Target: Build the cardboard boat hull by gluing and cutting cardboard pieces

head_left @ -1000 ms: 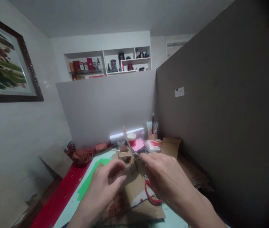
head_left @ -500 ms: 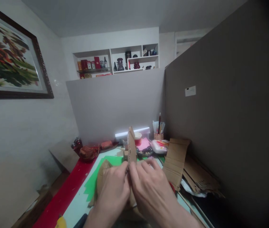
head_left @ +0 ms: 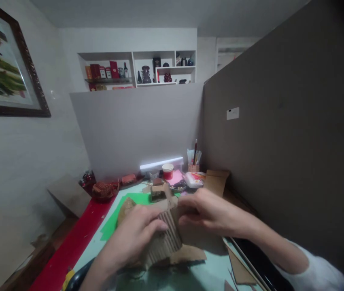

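My left hand grips a piece of cardboard over the table, its thumb lying across the bare corrugated ridges. My right hand has its fingers curled in at the upper right edge of the same cardboard; the fingertips are partly hidden. A narrow flap stands up blurred between the hands. Below them lies another brown cardboard scrap. Behind my left hand are a tan, rounded shape and a green sheet.
Further back stand a small brown box, a red and white tub, a pen holder and a white packet. Cardboard leans at the right partition. A dark-handled tool lies at the front left.
The cardboard, edge-on and upright before, is now tilted with its ridged face showing. My right hand has moved right and my hands are further apart. The view has shifted slightly.
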{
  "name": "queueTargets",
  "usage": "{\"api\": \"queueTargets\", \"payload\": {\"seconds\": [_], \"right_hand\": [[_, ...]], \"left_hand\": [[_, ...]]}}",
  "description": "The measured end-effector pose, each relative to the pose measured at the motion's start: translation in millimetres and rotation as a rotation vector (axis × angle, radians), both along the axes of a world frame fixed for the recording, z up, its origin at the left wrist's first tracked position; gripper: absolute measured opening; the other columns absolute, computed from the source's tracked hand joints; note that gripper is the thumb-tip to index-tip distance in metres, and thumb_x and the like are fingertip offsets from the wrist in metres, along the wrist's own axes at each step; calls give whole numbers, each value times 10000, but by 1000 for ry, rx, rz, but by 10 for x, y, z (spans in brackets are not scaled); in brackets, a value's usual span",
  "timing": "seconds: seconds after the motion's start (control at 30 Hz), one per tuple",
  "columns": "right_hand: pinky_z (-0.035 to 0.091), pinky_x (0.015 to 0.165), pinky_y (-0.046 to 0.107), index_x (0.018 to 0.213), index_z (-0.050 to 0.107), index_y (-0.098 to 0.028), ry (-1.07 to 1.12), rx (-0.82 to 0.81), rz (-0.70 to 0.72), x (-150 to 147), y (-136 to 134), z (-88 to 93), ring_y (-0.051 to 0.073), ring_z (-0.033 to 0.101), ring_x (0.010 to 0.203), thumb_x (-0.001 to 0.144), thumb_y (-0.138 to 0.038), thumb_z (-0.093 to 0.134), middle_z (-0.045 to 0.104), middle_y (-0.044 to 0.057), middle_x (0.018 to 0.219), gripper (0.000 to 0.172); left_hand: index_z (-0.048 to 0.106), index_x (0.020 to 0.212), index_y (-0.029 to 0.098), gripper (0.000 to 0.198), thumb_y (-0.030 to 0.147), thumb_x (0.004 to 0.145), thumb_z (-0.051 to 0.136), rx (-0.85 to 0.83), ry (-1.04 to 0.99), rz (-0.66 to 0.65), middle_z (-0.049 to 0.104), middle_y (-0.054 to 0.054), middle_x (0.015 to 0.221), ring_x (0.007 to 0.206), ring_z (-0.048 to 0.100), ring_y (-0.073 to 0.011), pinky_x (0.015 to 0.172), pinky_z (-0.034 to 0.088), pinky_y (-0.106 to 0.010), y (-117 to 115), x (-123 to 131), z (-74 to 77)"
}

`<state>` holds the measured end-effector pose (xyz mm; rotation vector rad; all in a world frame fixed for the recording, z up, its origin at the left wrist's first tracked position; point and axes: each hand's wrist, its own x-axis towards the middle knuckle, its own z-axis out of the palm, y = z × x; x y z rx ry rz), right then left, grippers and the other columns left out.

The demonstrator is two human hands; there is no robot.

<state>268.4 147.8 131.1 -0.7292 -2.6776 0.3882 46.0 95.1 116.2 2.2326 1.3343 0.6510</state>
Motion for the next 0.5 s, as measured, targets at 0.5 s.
{"api": "queueTargets", "payload": {"seconds": [0.5], "right_hand": [[276, 551, 227, 692, 451, -199, 6, -157, -22, 349, -28, 255, 100, 383, 603, 925, -351, 655, 410, -78, 649, 345]], "left_hand": [[590, 658, 200, 283, 256, 923, 510, 18, 0, -50, 638, 45, 712, 702, 575, -133, 671, 407, -229, -91, -112, 104]]}}
